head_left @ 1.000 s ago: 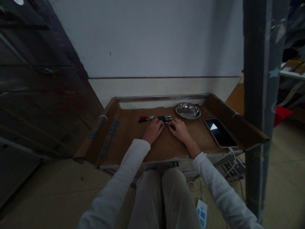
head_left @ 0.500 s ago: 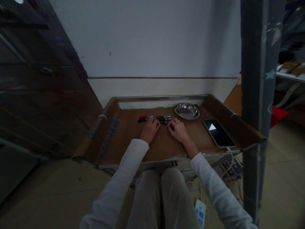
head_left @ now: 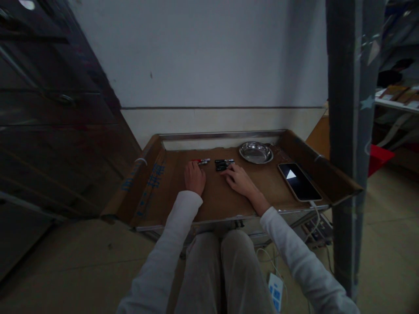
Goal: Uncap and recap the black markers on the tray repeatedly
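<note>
On the brown cardboard, a slim red stick with a silvery end (head_left: 205, 160) lies beside a darker one, mostly covered by my left hand (head_left: 195, 179). The fingers of this hand are curled together at the sticks' left ends; what they hold, if anything, is hidden. To the right, several slim black sticks with silvery ends (head_left: 224, 162) lie side by side in a row. My right hand (head_left: 239, 179) rests at their near right side, its thumb and forefinger apart and touching the nearest ones. The sticks look like pens or batteries; too small to tell.
A round shiny metal dish (head_left: 256, 152) stands at the back right. A phone (head_left: 299, 182) with a white cable lies near the right edge. Raised cardboard flaps (head_left: 332, 168) border the tabletop. A grey post (head_left: 347, 144) rises at the right.
My left hand has moved left, from between the two groups to the left ends of the red and dark sticks. The right hand has shifted slightly left, its fingers more stretched out.
</note>
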{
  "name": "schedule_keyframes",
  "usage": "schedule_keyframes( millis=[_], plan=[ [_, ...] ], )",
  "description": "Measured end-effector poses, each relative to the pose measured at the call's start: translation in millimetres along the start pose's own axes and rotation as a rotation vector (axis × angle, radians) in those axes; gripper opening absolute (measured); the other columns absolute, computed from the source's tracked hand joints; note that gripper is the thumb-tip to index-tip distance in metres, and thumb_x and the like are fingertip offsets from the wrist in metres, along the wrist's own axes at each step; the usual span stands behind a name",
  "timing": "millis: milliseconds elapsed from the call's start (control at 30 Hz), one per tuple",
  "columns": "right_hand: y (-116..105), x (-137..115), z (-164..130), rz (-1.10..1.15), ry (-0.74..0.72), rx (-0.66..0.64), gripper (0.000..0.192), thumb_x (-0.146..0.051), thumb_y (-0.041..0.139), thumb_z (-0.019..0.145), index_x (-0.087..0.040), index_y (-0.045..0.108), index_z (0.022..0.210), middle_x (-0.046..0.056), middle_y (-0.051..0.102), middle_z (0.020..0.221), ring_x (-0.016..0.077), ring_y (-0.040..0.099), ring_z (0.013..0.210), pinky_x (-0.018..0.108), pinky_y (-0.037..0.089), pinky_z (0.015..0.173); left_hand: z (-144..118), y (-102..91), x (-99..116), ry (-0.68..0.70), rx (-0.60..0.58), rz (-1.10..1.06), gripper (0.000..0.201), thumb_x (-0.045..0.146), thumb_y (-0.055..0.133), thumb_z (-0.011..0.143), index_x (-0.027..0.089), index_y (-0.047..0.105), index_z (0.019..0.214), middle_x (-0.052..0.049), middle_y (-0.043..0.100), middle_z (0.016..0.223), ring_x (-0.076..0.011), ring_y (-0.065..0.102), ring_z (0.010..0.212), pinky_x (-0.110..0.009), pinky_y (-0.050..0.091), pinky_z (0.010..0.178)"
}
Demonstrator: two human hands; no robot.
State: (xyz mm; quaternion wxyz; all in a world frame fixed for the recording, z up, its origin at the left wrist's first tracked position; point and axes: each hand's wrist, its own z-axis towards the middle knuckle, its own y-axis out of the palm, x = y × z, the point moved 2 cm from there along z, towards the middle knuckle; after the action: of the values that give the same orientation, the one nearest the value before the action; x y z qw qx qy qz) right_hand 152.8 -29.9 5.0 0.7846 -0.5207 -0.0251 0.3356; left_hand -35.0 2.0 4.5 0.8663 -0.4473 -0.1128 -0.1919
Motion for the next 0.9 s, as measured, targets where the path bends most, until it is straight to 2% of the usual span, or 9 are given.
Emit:
schedule_keyframes(
  millis=[133,267,367,467,567,633,733,900],
  plan=[
    [4,4,2,0.000,0.017,0.017,0.029,-0.019,0.042,0.089,-0.022,0.062,0.110,0.010,0.053,0.107,0.0218,0.049,0.102,0.037,0.040,0.089,0,-2.3,0,0.004,0.040,0.023,0.016,0.016,0.049,0.081,0.014,0.051,0.097,-0.015,0.051,0.106,-0.0281,0.048,0.103,-0.043,0.042,0.087],
    [5,7,1,0.040,0.026,0.056,0.028,-0.018,0.043,0.088,-0.019,0.061,0.109,0.011,0.053,0.106,0.0217,0.051,0.102,0.037,0.041,0.089,0,-6.4,1,-0.073,-0.051,0.148,0.014,0.021,0.048,0.085,0.014,0.052,0.097,-0.016,0.049,0.112,-0.0300,0.047,0.106,-0.043,0.041,0.087],
    [1,9,-1,0.104,0.061,0.136,0.028,-0.016,0.042,0.087,-0.018,0.058,0.110,0.011,0.052,0.107,0.0223,0.051,0.103,0.038,0.042,0.090,2,-8.2,2,-0.073,-0.098,0.171,0.016,0.024,0.045,0.089,0.015,0.053,0.098,-0.015,0.052,0.110,-0.0294,0.049,0.104,-0.042,0.041,0.086],
    [-4,7,-3,0.184,0.098,0.212,0.036,-0.018,0.044,0.087,-0.017,0.049,0.122,0.013,0.049,0.112,0.0227,0.051,0.105,0.038,0.043,0.091,3,-7.4,7,0.043,-0.114,0.051,0.019,0.029,0.041,0.092,0.018,0.054,0.100,-0.012,0.055,0.106,-0.0270,0.051,0.103,-0.044,0.040,0.089],
    [-8,3,-6,0.260,0.072,0.238,0.046,-0.023,0.048,0.087,-0.019,0.039,0.132,0.013,0.047,0.120,0.0217,0.051,0.108,0.037,0.043,0.092,1,-4.2,19,0.323,-0.231,-0.234,0.019,0.030,0.040,0.093,0.020,0.053,0.102,-0.008,0.055,0.106,-0.0209,0.053,0.103,-0.038,0.041,0.093],
    [-9,0,-7,0.300,0.042,0.219,0.042,-0.027,0.048,0.089,-0.020,0.042,0.130,0.011,0.050,0.119,0.0205,0.052,0.107,0.035,0.043,0.092,-1,-3.4,25,0.464,-0.313,-0.388,0.019,0.031,0.040,0.094,0.021,0.053,0.103,-0.006,0.054,0.106,-0.0175,0.054,0.102,-0.034,0.043,0.093],
    [-10,1,-10,0.336,0.037,0.177,0.028,-0.031,0.048,0.090,-0.021,0.053,0.116,0.008,0.059,0.108,0.0187,0.056,0.097,0.032,0.044,0.087,-3,-4.9,31,0.509,-0.317,-0.486,0.017,0.031,0.045,0.092,0.021,0.054,0.103,-0.004,0.053,0.102,-0.0162,0.055,0.099,-0.034,0.045,0.092],
    [-10,9,-14,0.317,0.059,0.152,0.021,-0.033,0.052,0.089,-0.020,0.061,0.103,0.006,0.060,0.094,0.0170,0.056,0.084,0.029,0.045,0.078,-4,-8.9,34,0.476,-0.199,-0.589,0.018,0.026,0.059,0.083,0.019,0.051,0.098,-0.004,0.055,0.096,-0.0153,0.057,0.091,-0.031,0.050,0.082]
  ],
)
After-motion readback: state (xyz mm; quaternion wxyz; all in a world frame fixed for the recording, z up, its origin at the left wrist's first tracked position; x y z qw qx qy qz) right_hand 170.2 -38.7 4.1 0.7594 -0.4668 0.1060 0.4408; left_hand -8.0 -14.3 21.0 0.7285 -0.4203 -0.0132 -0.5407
